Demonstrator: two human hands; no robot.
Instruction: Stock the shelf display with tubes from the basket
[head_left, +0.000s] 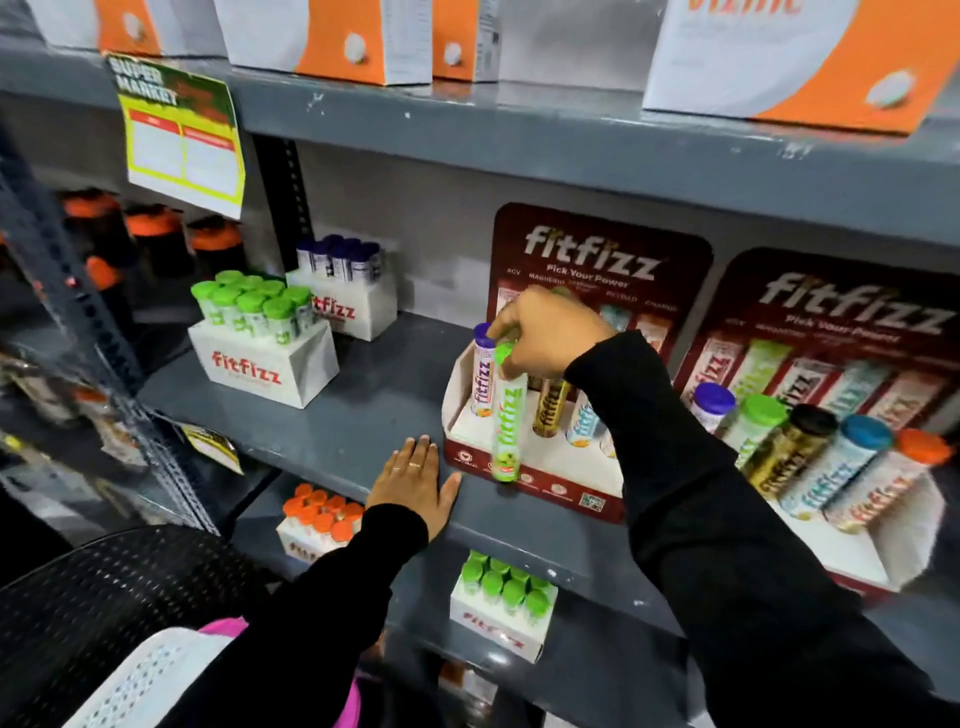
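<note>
Far left, low: dark perforated basket (104, 587), contents not visible. Left hand (415, 486) lies flat on the grey shelf (332, 415) edge, fingers spread, holding nothing; looks like bracing. Right hand (545, 332) pinches a green-capped fitfizz tube (506, 415) by its cap, tube near upright, base low at the front of the maroon display tray (540, 488), just beside the purple-capped tube (483, 374). Step in hand: seating this tube. Next likely needs base aligned with a free front slot, then pressed down and released.
</note>
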